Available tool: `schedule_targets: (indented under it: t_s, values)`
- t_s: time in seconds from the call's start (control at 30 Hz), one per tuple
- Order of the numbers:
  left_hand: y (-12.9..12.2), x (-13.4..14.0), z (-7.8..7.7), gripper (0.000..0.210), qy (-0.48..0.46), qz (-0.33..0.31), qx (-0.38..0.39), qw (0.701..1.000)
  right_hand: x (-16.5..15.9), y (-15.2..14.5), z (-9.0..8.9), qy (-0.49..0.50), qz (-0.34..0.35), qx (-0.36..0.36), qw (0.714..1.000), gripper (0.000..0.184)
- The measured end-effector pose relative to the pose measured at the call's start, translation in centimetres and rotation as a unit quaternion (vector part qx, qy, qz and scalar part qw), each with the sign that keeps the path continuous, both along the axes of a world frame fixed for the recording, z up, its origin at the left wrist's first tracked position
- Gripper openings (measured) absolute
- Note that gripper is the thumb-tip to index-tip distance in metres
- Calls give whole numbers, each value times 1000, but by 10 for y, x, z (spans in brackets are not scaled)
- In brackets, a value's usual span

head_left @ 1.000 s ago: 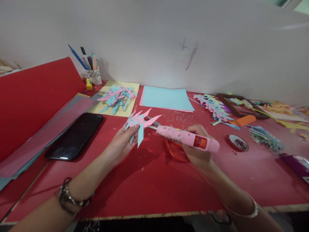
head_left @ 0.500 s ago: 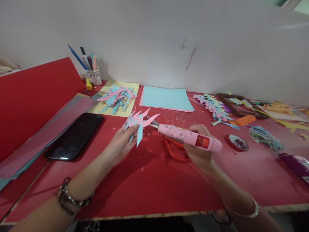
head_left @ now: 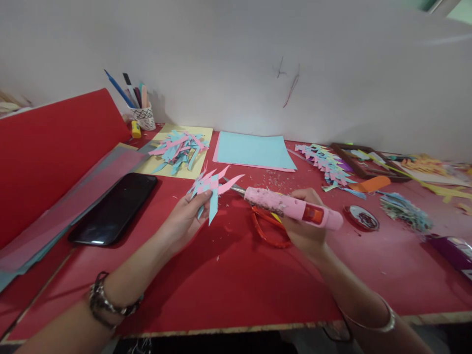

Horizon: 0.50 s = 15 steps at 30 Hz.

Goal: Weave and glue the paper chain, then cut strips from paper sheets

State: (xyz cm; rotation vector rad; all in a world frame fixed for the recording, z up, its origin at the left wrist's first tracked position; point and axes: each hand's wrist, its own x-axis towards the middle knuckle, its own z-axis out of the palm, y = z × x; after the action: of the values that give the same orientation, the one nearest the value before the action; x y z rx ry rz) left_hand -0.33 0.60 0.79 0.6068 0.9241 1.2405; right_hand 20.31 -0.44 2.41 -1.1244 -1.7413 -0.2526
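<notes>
A pale wall is rising behind a red table, where a blue sheet is lying. Just nearer than the sheet's left corner, the left hand is pinching the 2-colour braid between thumb and fingers. Nearer than the sheet's right corner, the right hand is wrapping the pink glue gun, its nozzle facing the braid.

The braid is looking light, pliable and easily creased; its woven middle is promising a safer hold than its loose tips. The gun is looking rigid, its handle being the sensible hold, since the nozzle may be running hot.

The gun is partly covering the scissors, whose blades are blending with the nozzle. The trigger is hiding underneath; I cannot tell whether a finger is pressing it.
</notes>
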Motion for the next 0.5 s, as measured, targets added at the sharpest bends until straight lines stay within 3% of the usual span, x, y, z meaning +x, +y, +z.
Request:
schedule_targets:
  t_s: [0.3, 0.5]
  values:
    - [1, 2, 3, 23, 21, 22, -4, 1000, 6, 8, -4, 104, 8, -18, 994, 15]
    - [2, 3, 12, 25, 39, 43, -7, 998, 19, 26, 2, 215, -76, -36, 973, 13]
